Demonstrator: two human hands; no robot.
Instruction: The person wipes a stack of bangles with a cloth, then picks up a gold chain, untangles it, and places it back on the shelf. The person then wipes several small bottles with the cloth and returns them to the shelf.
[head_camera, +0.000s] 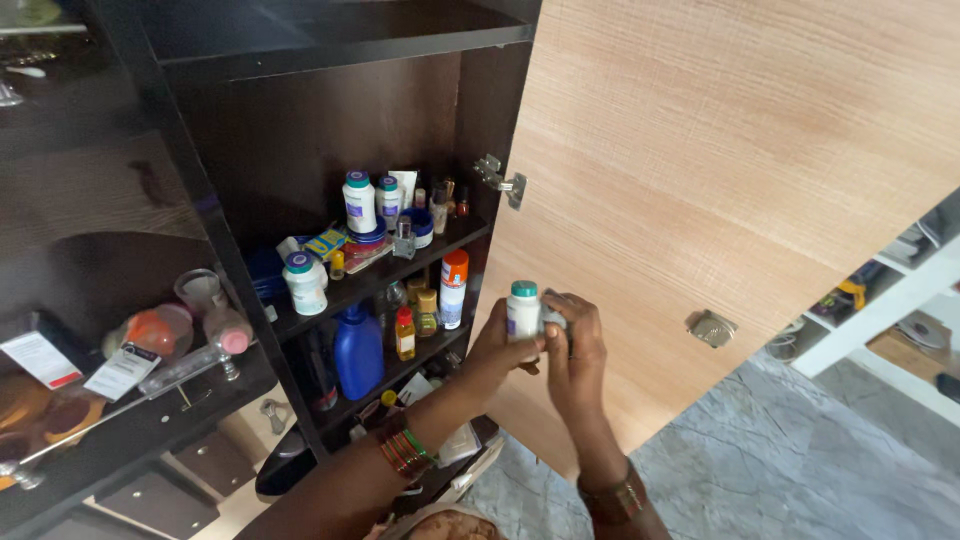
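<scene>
Your left hand (500, 345) gripping a small white bottle (522, 310), right hand (572, 345) fingers closed on it, just right of the cupboard shelves (385, 275)

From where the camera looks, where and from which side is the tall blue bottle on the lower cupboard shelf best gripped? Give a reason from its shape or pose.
Probably by its narrow neck, just under the cap, coming in from the open front of the cupboard. The blue bottle stands upright, its body is wide, and the small yellow bottle stands close on its right, so a grip round the body looks awkward.
</scene>
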